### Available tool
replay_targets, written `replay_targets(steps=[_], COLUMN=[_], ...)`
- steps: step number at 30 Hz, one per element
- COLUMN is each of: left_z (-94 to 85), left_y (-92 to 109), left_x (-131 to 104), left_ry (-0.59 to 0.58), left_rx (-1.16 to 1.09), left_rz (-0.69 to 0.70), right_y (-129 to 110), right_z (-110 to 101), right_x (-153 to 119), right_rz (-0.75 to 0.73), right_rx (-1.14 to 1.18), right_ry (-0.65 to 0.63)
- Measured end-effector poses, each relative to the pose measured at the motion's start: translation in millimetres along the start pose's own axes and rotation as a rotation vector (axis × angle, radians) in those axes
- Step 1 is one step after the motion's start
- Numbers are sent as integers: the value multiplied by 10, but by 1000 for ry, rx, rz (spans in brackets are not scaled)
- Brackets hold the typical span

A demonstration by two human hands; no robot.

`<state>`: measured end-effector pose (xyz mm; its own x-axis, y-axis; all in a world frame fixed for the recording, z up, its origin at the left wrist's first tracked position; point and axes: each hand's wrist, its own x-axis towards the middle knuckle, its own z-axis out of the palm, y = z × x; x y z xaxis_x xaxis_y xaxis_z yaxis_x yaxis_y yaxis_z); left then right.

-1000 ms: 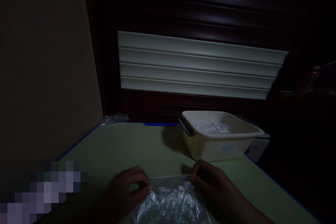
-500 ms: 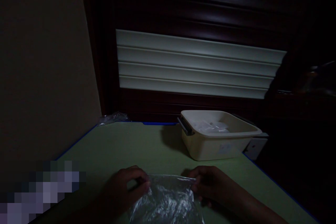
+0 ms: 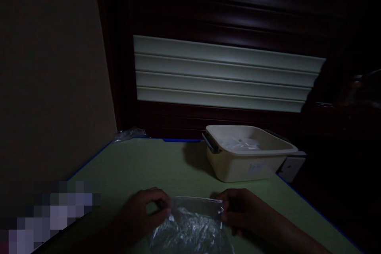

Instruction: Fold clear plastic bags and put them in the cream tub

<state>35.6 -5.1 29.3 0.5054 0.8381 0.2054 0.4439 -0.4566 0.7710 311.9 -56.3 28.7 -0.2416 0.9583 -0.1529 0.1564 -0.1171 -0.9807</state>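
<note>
A clear plastic bag (image 3: 193,226) lies stretched between my two hands at the bottom middle, its lower part cut off by the frame edge. My left hand (image 3: 150,210) pinches the bag's upper left corner between thumb and fingers. At the upper right corner, my right hand (image 3: 238,208) grips the film in the same way. The bag's top edge runs straight from one hand to the other, and the film below it is wrinkled and shiny. Whether anything is inside cannot be made out in the dim light.
Beyond my right hand a cream plastic bin (image 3: 247,166) with dark handles holds clear plastic packets (image 3: 241,143). Crumpled clear plastic (image 3: 131,134) lies at the far left corner of the green table (image 3: 143,162). A wall rises at left; a slatted panel (image 3: 220,75) stands behind.
Both hands keep hold of the bag and have shifted very slightly. Its film beneath the top edge looks a little smoother. The camera view has moved a touch.
</note>
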Motion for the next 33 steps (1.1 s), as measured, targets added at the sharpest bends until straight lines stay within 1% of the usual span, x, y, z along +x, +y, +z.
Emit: replay_targets(steps=[3, 8, 11, 14, 17, 19, 22, 24, 26, 28, 31, 33], left_z=[16, 41, 58, 79, 95, 102, 104, 102, 103, 107, 117, 116], left_y=[-32, -153, -239, -292, -288, -260, -208, -188, -186, -200, -214, -204], left_x=[2, 17, 20, 20, 19, 11, -16, -36, -52, -59, -58, -54], left_ry=[13, -14, -7, 23, 47, 61, 70, 58, 54, 54, 52, 53], left_rx=[-13, -24, -2, 22, 65, 138, 279, 346, 383, 398, 401, 409], left_rz=[17, 124, 173, 269, 393, 471, 561, 597, 608, 608, 611, 623], right_y=[14, 55, 1, -66, -107, -127, -152, -163, -175, -202, -279, -339], right_z=[14, 22, 36, 63, 92, 105, 103, 82, 51, 28, 38, 73], right_x=[10, 15, -10, -39, -67, -90, -147, -203, -264, -313, -339, -331], right_rz=[6, -3, -56, -119, -174, -212, -271, -295, -313, -327, -369, -421], right_rx=[-102, -203, -321, -394, -484, -593, -726, -721, -676, -650, -674, -715], right_ry=[3, 69, 104, 108, 105, 105, 49, -10, -33, -5, 61, 38])
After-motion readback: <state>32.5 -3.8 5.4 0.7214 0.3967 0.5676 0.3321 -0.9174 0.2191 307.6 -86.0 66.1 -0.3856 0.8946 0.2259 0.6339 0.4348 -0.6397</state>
